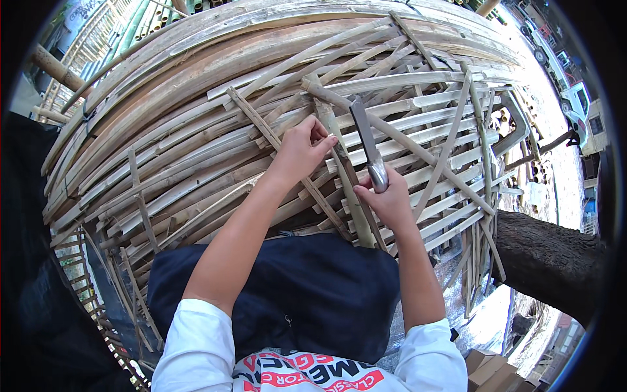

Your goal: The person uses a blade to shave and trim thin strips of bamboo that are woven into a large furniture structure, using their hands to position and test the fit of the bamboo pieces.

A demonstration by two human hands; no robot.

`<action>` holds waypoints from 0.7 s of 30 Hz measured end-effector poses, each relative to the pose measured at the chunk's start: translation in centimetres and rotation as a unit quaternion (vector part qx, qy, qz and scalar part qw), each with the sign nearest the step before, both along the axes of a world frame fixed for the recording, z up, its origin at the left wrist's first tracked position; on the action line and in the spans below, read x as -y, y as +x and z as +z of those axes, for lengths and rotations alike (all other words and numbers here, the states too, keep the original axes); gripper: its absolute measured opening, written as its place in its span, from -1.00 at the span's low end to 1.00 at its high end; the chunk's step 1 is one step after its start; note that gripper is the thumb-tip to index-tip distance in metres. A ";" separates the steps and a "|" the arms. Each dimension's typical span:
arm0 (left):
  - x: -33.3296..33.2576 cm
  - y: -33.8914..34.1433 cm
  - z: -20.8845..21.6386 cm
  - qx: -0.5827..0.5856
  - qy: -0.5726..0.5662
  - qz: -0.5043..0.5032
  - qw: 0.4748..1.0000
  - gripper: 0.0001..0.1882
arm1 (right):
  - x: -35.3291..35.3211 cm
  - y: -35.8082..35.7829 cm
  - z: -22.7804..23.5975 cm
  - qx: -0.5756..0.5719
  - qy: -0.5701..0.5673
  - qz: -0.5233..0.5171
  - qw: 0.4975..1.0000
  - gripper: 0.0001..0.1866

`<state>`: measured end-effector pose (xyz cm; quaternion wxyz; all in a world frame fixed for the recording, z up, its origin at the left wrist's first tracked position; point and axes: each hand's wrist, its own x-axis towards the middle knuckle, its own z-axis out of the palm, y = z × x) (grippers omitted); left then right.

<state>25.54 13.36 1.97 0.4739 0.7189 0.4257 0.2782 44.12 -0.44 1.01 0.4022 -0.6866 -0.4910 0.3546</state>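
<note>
My right hand (390, 199) is closed around the silvery handle of a square-ended knife (364, 130), its dark flat blade pointing up and away from me. Left of it, my left hand (299, 151) has its fingers curled in and thumb and fingertips close together. They are at the upper part of a bamboo pole (351, 196) that slants toward my lap. Whether they pinch anything is too small to tell. A narrow brown bamboo strip (367, 212) lies along the pole's right side, its lower end near the dark cloth (274, 294) over my lap.
A broad stack of split bamboo strips (176, 140) spreads ahead of me, with crossing slats (450, 140) at the right. A bamboo pole (418, 151) slants across behind the blade. A thick tree trunk (548, 258) stands at right, above cardboard boxes (493, 374). Vehicles (576, 101) are beyond.
</note>
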 end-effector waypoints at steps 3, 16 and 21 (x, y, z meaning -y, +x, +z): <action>-0.1 0.6 -0.9 -0.059 0.055 0.046 0.996 -0.74 | -0.1 -0.4 -1.7 0.120 0.007 -0.018 0.993 -0.59; 5.1 -0.8 -5.8 -0.053 0.487 -0.155 0.858 -0.56 | -0.1 -0.8 -1.7 0.130 0.008 -0.092 0.987 -0.61; 5.8 0.2 -6.3 -0.112 0.534 -0.123 0.829 -0.48 | 0.8 -0.7 -1.2 0.113 0.004 -0.097 0.989 -0.61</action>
